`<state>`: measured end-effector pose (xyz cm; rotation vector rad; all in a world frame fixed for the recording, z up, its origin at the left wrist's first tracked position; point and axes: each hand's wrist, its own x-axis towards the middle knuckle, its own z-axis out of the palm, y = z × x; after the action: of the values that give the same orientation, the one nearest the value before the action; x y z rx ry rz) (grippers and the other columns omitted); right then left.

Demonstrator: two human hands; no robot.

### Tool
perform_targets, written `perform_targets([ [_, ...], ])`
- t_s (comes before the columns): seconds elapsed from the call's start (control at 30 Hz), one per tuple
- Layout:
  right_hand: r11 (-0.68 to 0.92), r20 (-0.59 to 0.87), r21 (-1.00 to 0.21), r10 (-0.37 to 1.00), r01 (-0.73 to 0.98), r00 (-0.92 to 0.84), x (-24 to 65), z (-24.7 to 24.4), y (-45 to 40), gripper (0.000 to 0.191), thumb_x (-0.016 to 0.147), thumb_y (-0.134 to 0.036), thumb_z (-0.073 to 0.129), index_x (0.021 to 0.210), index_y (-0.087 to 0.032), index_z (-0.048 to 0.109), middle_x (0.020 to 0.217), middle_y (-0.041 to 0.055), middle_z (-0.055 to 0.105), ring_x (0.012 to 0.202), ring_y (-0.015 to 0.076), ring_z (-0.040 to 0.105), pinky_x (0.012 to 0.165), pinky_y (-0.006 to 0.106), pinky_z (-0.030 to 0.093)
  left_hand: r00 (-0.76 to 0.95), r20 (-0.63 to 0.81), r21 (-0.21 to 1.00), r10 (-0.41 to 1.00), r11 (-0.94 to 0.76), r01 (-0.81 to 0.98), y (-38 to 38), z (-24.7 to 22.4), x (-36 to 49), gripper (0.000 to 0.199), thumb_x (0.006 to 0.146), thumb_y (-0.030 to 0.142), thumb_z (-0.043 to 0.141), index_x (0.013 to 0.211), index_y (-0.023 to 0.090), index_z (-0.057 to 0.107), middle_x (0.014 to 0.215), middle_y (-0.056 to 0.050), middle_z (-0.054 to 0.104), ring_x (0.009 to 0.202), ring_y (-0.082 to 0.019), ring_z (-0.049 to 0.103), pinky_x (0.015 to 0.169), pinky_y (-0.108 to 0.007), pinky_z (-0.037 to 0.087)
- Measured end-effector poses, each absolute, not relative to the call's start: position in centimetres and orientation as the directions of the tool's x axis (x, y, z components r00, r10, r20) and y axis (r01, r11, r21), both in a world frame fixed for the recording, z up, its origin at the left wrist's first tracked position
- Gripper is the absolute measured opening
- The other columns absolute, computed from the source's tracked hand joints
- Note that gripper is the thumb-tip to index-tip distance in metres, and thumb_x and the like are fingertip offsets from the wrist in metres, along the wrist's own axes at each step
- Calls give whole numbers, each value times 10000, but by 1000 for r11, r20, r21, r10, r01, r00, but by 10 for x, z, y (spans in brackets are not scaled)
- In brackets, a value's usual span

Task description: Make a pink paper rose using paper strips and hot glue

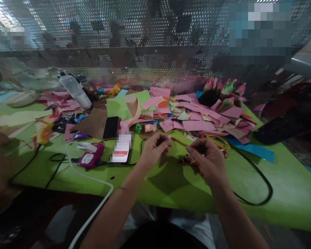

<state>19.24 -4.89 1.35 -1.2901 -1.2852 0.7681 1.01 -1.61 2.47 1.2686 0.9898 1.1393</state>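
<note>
Between my two hands stretches a thin yellowish-brown stick point(180, 141), a little above the green table. My left hand point(155, 148) is closed, fingertips pinched at its left end, where a bit of pink shows. The right end is pinched between the thumb and fingers of my right hand point(209, 159). Small dark red scraps point(188, 159) lie below my right hand, partly hidden by it. A yellow coil point(219, 140) rests just beyond that hand.
Pink paper strips point(199, 125) and green sheets point(126, 107) pile along the back. Left of my hands are a lit phone point(122, 148), a dark phone point(111, 127), a magenta power adapter point(91, 155) and cables. A clear bottle point(75, 90) leans behind. Another person's arm point(0, 162) is at far left.
</note>
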Motion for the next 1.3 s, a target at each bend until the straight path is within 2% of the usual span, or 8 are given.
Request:
perform_targets([
  [0.1,268,371,-877,904,398,210,206,13,-55,172,824,-365,664,876,-211,607,780,4,617,636,139,529,574,261,438,81,107,993,991,-110,34,-8,23,1,290,885,432,553,755,174,569,713,-12,634,635,-115,582,615,-234,474],
  [0.2,259,416,-767,898,588,147,229,7,-72,179,856,-391,635,887,-215,629,797,19,640,661,159,564,616,283,458,44,132,910,990,-138,390,-5,23,-4,256,922,409,507,826,184,581,813,-42,674,743,-163,626,665,-267,471],
  [0.37,74,313,-513,944,855,106,261,-6,-110,262,888,-471,586,924,-220,653,887,46,685,650,176,605,589,297,432,56,2,565,998,-47,823,-10,30,-3,480,875,562,563,1174,187,539,892,-83,716,820,-261,685,714,-332,481],
  [0.57,-24,105,-392,992,919,71,262,-16,-114,248,858,-377,625,1037,-207,644,962,64,695,819,230,658,676,312,449,119,-154,302,981,-68,951,-11,30,5,774,835,494,625,1472,175,321,1137,-180,720,1037,-384,685,810,-432,502],
  [0.77,-41,166,-410,979,911,119,265,-19,-113,166,833,-257,572,950,-184,666,924,79,684,785,217,645,678,305,449,127,-134,324,983,-78,943,-10,26,6,813,847,373,626,1533,174,235,1242,-197,686,1068,-351,686,824,-397,503],
  [1.0,-186,342,-357,886,915,313,323,-28,-141,218,825,-389,552,876,-210,664,855,71,678,726,225,639,649,330,458,101,-30,378,994,-82,922,-11,28,4,798,845,343,629,1536,182,263,1199,-190,705,1020,-341,701,802,-385,509],
  [1.2,-334,230,-326,880,885,416,368,-29,-143,346,814,-502,529,896,-204,684,858,96,685,751,260,644,624,353,445,35,65,480,997,-63,875,-12,29,1,794,830,332,664,1518,189,295,1161,-184,712,1002,-342,703,808,-401,517],
  [1.3,-350,286,-293,856,890,431,363,-15,-143,471,822,-614,528,1002,-206,680,930,103,684,727,261,636,606,360,427,12,126,559,992,-81,825,-14,30,1,806,817,294,687,1513,166,302,1208,-197,689,1042,-331,687,841,-406,519],
])
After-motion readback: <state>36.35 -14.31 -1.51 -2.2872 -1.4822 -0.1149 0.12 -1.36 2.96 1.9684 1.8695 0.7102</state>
